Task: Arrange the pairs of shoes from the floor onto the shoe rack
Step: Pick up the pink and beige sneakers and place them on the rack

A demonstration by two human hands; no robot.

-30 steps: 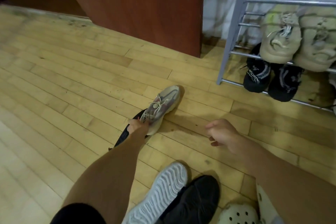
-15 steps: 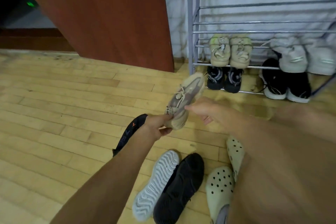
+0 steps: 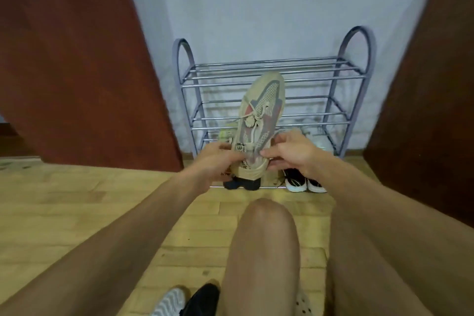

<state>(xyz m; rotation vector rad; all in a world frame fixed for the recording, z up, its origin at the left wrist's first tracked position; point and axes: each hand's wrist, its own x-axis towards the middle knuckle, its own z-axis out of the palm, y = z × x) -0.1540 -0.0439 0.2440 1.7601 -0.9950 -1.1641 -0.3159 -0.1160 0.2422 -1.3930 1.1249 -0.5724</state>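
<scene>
A beige mesh sneaker (image 3: pixel 261 115) with grey and red panels is held up in the air, toe pointing away, in front of the grey metal shoe rack (image 3: pixel 343 69). My left hand (image 3: pixel 218 159) grips its heel from the left and my right hand (image 3: pixel 292 151) pinches the collar from the right. On the rack's bottom tier sit dark shoes (image 3: pixel 241 183) and a black-and-white pair (image 3: pixel 305 182). Pale shoes one tier up are mostly hidden behind my hands.
Brown wooden furniture stands to the left (image 3: pixel 77 59) and right (image 3: pixel 431 110) of the rack. On the wooden floor near me lie a white-soled shoe (image 3: pixel 168 303), a black shoe (image 3: pixel 202 299) and a perforated clog (image 3: pixel 304 304). My knee (image 3: pixel 264 238) rises in the middle.
My left hand lifted the sneaker off the floor and carried it up in front of the rack. My right hand joined at the heel. My view swung to face the rack.
</scene>
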